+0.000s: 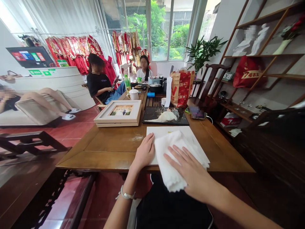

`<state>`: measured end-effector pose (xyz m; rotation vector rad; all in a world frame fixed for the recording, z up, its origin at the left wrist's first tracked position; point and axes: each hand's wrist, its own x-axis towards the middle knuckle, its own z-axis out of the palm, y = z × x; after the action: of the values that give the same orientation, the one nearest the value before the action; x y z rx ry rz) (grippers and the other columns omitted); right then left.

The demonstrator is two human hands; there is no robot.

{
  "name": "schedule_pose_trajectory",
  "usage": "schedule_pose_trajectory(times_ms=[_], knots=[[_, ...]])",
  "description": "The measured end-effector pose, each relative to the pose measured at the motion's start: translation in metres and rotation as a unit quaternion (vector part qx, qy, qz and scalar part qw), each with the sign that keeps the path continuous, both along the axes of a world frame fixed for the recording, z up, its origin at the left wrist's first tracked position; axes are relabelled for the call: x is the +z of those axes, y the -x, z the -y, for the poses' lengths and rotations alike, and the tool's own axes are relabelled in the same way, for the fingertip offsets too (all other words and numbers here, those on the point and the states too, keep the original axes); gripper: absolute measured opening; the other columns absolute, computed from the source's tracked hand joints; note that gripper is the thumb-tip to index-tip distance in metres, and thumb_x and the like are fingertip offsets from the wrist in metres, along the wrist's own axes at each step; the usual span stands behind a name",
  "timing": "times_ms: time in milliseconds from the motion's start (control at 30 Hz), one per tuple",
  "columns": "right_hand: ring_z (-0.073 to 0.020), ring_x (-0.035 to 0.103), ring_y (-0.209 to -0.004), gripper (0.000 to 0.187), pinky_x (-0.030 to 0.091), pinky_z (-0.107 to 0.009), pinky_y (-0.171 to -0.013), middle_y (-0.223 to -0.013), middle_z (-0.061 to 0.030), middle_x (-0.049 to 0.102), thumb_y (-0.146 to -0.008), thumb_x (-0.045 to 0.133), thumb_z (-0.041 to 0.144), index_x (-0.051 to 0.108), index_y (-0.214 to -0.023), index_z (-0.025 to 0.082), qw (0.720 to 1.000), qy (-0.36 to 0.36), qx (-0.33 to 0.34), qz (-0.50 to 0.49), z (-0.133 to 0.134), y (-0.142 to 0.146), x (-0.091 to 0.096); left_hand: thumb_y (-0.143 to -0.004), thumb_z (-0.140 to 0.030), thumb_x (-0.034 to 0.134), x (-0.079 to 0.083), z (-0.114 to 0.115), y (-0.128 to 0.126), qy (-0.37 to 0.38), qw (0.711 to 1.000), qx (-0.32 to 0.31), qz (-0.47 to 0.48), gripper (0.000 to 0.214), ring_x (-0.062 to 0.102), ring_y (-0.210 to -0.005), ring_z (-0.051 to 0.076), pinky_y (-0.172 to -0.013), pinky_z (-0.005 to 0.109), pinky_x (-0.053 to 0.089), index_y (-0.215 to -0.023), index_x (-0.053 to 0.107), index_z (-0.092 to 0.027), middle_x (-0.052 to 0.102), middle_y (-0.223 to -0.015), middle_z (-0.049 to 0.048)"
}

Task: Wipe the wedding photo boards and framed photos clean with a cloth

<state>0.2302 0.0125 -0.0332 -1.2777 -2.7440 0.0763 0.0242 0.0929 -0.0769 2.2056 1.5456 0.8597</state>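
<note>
A white board or frame point(199, 149) lies flat at the near edge of the wooden table. My left hand point(145, 151) is closed at its left edge, fingers together, the fingertips on its top surface. Over much of the board is spread a white cloth point(166, 152), its lower end hanging past the table edge. My right hand point(188, 168) presses on the cloth from above, with fingers spread and flat; its thumb is hidden. A small yellowish patch shows on the board by the cloth's top. Beyond it lies a dark panel point(152, 117) with a white relief figure.
Stacked pale picture frames point(100, 119) stand left on the table point(107, 156), near a lidded white cup point(133, 94). A red patterned paper bag point(182, 89) and a phone point(196, 113) are at the right. Two people sit beyond the table; another reclines on a sofa at left.
</note>
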Motion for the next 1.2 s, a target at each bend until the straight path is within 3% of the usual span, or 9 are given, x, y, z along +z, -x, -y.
schedule_pose_trajectory(times_ms=[133,200,333,433,500,633,933,1067,1200], knots=[[-0.0262,0.016,-0.138,0.093,0.017,-0.049,-0.11,-0.15,-0.0062,0.027,-0.052,0.047,0.007,0.029,-0.142,0.023,0.999,0.001,-0.036,-0.013,0.014,0.001,0.0,-0.088,-0.016,0.035,-0.001,0.0,0.001,-0.002,1.0,0.0,-0.004,0.042,0.035,-0.133,0.019,-0.112,0.039,0.03,-0.127,0.049,-0.018,0.044,-0.141,0.0069],[-0.0279,0.021,-0.136,0.085,0.02,-0.049,-0.109,-0.147,-0.0079,0.033,-0.057,0.047,0.008,0.034,-0.141,0.022,0.997,-0.01,-0.078,-0.015,-0.005,0.0,0.0,-0.088,-0.016,0.034,-0.001,0.0,0.002,0.003,1.0,0.0,-0.01,0.042,0.035,-0.134,0.019,-0.112,0.039,0.03,-0.128,0.048,-0.017,0.043,-0.142,0.0077],[-0.0332,0.02,-0.135,0.073,0.019,-0.053,-0.108,-0.145,-0.0143,0.035,-0.066,0.048,0.012,0.038,-0.139,0.013,0.987,-0.012,-0.16,0.003,-0.072,-0.002,0.003,-0.089,-0.018,0.035,0.0,0.001,0.002,0.0,1.0,-0.002,-0.005,0.042,0.034,-0.134,0.02,-0.111,0.04,0.031,-0.129,0.047,-0.017,0.043,-0.141,0.0075],[-0.0309,0.013,-0.138,0.071,0.016,-0.052,-0.109,-0.148,-0.0137,0.03,-0.067,0.047,0.011,0.038,-0.137,0.009,0.992,0.006,-0.13,-0.002,-0.109,0.003,0.005,-0.089,-0.019,0.036,0.0,0.001,0.002,-0.004,1.0,-0.004,0.003,0.041,0.036,-0.133,0.02,-0.111,0.04,0.032,-0.128,0.048,-0.019,0.044,-0.14,0.0069],[-0.0285,0.012,-0.138,0.071,0.011,-0.052,-0.11,-0.148,-0.014,0.029,-0.067,0.045,0.01,0.037,-0.137,0.006,0.996,0.016,-0.082,0.0,-0.117,0.01,0.005,-0.088,-0.018,0.036,0.0,0.0,0.002,0.002,1.0,-0.005,0.005,0.042,0.036,-0.133,0.02,-0.111,0.04,0.031,-0.128,0.048,-0.018,0.044,-0.14,0.0073],[-0.0294,0.019,-0.136,0.071,0.009,-0.054,-0.109,-0.145,-0.0169,0.033,-0.066,0.045,0.011,0.036,-0.136,0.005,1.0,0.005,-0.008,0.023,-0.094,0.023,0.003,-0.088,-0.017,0.035,0.001,-0.002,0.002,0.017,1.0,-0.007,0.011,0.043,0.035,-0.133,0.02,-0.112,0.04,0.03,-0.129,0.047,-0.017,0.043,-0.141,0.0084],[-0.0312,0.019,-0.136,0.077,0.011,-0.047,-0.112,-0.146,-0.0183,0.032,-0.064,0.05,0.018,0.034,-0.138,0.003,0.999,-0.005,0.043,0.015,0.011,0.033,0.009,-0.09,-0.018,0.031,0.003,0.0,0.001,0.016,1.0,0.002,0.024,0.041,0.035,-0.134,0.018,-0.112,0.038,0.03,-0.127,0.049,-0.017,0.043,-0.142,0.0083],[-0.0325,0.022,-0.135,0.075,0.012,-0.05,-0.111,-0.144,-0.0166,0.035,-0.064,0.048,0.015,0.036,-0.138,0.004,1.0,-0.001,-0.013,0.007,0.0,0.032,0.008,-0.089,-0.016,0.031,0.0,-0.001,0.002,0.005,1.0,-0.002,0.009,0.042,0.035,-0.134,0.018,-0.112,0.039,0.029,-0.128,0.048,-0.015,0.043,-0.141,0.0093],[-0.0319,0.029,-0.132,0.066,0.019,-0.05,-0.108,-0.14,-0.0139,0.043,-0.067,0.046,0.013,0.044,-0.133,0.008,0.998,0.011,-0.069,-0.008,-0.055,0.029,0.013,-0.088,-0.014,0.032,-0.002,-0.002,0.004,0.002,1.0,-0.009,0.007,0.043,0.035,-0.134,0.018,-0.112,0.038,0.03,-0.128,0.048,-0.016,0.044,-0.141,0.0088]])
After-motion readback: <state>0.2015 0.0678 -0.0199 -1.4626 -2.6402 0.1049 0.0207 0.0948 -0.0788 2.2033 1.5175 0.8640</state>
